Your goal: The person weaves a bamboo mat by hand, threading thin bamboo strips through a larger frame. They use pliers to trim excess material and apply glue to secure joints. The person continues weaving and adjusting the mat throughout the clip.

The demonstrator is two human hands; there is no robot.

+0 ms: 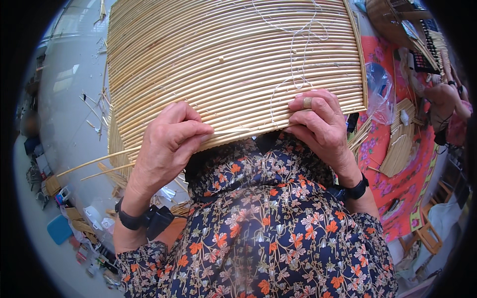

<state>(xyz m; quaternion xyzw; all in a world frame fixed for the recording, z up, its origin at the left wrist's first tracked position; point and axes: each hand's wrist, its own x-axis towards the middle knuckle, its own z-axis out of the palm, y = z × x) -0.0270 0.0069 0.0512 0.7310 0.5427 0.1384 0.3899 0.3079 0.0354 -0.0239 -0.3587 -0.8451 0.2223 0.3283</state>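
We're gripping 1 reed mat [223,74] by the near edge, left hand [175,135] and right hand [320,124] curled snug, 2 stalks [97,162] overshooting its left edge.

A navy, leaf-printed garment [268,223] is worn with black wristbands [357,187] and a gold-toned ring [307,103].

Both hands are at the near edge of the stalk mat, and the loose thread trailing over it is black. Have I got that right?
Not quite: the head view shows the loose thread is white, not black. The left hand and right hand are indeed at the near edge of the stalk mat.
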